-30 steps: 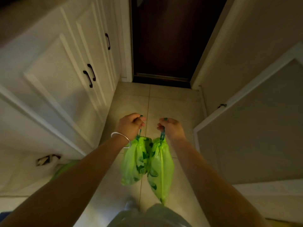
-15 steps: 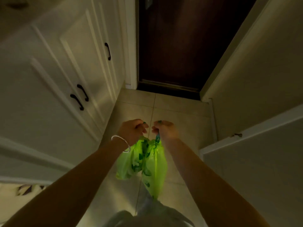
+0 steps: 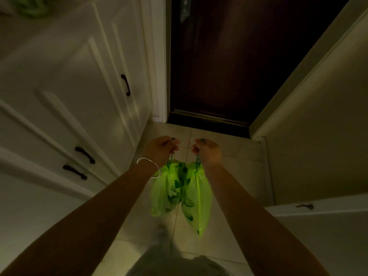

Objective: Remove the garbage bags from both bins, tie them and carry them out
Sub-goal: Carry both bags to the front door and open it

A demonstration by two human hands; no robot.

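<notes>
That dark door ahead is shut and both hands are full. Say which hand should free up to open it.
Probably the left hand. The metal plate on the dark brown door sits at its left edge, nearer that hand. It could pass its green plastic garbage bag to the right hand.

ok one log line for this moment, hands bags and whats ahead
left hand: holds left green bag | right hand: holds right green bag | bags: cinched, hanging | ahead: dark door, shut

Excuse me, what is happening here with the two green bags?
A person is carrying out the rubbish. The left hand holds one green bag by its drawstring, and the right hand holds the other green bag. Both bags hang closed above the tiled floor. The dark door ahead is shut.
</notes>
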